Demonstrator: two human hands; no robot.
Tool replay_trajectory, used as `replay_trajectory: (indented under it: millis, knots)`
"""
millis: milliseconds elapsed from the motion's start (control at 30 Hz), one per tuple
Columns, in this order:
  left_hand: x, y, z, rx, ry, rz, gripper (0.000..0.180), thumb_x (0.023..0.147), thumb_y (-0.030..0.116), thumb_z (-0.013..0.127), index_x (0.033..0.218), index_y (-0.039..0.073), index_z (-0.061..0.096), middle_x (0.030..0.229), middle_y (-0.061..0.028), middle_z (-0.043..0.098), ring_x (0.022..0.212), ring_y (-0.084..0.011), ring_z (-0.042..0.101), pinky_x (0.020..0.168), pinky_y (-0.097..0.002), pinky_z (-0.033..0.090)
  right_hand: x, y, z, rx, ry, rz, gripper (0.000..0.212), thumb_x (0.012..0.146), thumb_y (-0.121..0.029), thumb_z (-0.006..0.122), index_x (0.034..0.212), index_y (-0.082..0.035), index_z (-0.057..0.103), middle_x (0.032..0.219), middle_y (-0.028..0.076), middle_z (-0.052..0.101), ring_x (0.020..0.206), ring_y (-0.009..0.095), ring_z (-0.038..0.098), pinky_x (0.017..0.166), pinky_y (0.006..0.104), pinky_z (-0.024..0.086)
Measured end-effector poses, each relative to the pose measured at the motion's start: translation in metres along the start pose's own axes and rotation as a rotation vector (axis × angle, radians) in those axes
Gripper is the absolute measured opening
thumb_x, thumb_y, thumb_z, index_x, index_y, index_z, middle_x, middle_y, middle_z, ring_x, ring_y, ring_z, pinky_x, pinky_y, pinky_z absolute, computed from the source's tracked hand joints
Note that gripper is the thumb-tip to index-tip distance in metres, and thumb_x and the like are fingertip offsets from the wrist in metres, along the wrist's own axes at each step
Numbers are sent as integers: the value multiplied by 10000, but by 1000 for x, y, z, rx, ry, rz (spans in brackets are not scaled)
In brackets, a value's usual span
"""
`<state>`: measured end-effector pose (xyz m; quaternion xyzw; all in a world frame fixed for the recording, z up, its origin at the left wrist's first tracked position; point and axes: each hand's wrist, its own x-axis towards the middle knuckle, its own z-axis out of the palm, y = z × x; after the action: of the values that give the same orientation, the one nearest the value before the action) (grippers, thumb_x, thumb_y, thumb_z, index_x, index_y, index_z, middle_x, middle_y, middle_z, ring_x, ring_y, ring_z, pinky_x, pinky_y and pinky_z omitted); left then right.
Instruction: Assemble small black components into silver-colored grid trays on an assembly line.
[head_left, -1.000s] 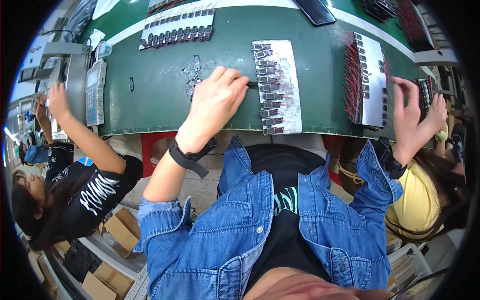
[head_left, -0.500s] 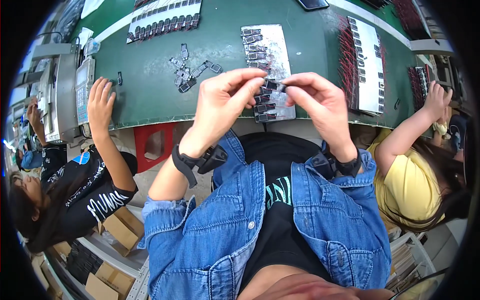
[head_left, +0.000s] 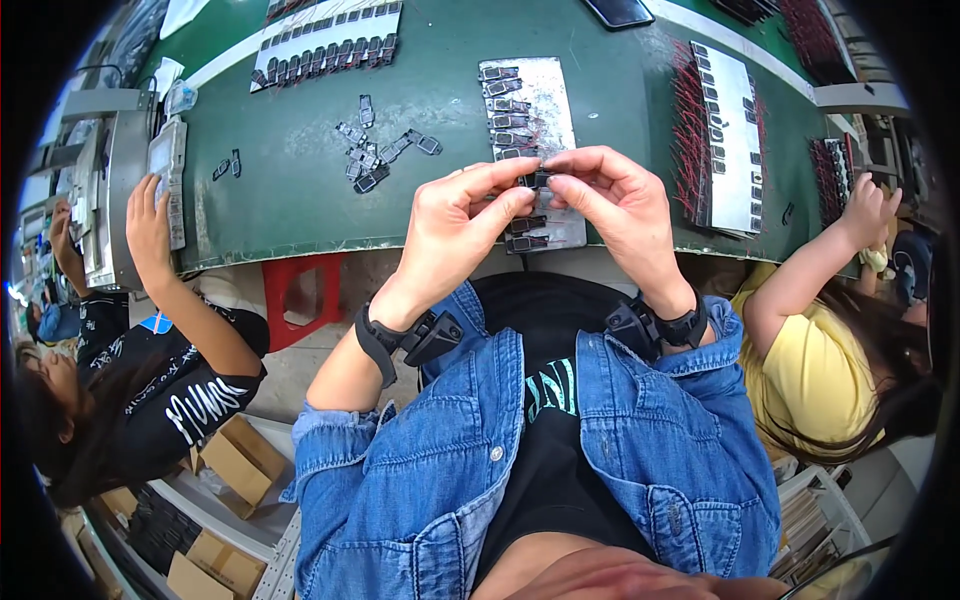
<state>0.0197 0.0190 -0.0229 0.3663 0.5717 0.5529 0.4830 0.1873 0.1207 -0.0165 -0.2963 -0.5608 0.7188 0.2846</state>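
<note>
Between the fingertips of both hands is a small black rectangular speaker (head_left: 537, 181), partly covered by the fingers. My left hand (head_left: 455, 215) pinches its left end with thumb and forefinger. The other end is pinched the same way by my right hand (head_left: 625, 205). Beneath them a pale metal plate (head_left: 556, 112) lies at the table's near edge, with a column of similar black speakers (head_left: 509, 121) along its left side. Thin red wires show beside some of these. The hands hide the plate's middle part.
Loose speakers lie in a pile (head_left: 367, 158) left of the plate. White boards with rows of speakers stand at the upper left (head_left: 330, 32) and right (head_left: 735, 150). A phone (head_left: 620, 10) lies at the back. Co-workers' hands (head_left: 150, 225) (head_left: 868, 212) are at both sides.
My hands have come closer together, and the speaker is now slightly lower in view. The left co-worker's hand has moved left, and two small parts now show near the grey device there.
</note>
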Motion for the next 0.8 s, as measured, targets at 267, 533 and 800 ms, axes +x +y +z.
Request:
replay_trajectory:
  millis: [267,533,800]
  knots:
    - [-3,-3,1,28,-5,40,305,932,11,658,1236,20,678,1050,-79,717,906,-113,693,812,-255,576,5,5,-6,-326,-26,-113,173,943,-53,668,1107,1,662,977,41,680,824,91,639,751,230,529]
    - [0,7,3,34,-66,5,296,937,5,648,1233,-8,656,1020,-82,731,920,-104,688,828,-256,571,13,-7,-17,116,-207,283,121,928,-72,688,1032,-20,654,922,28,666,781,102,647,735,246,545]
    - [0,4,3,88,-62,12,229,939,0,632,1165,-26,662,1006,-83,730,916,-102,684,834,-268,572,10,-1,-10,-61,-159,132,93,947,-39,634,1030,-16,599,955,28,630,898,122,630,779,262,540]
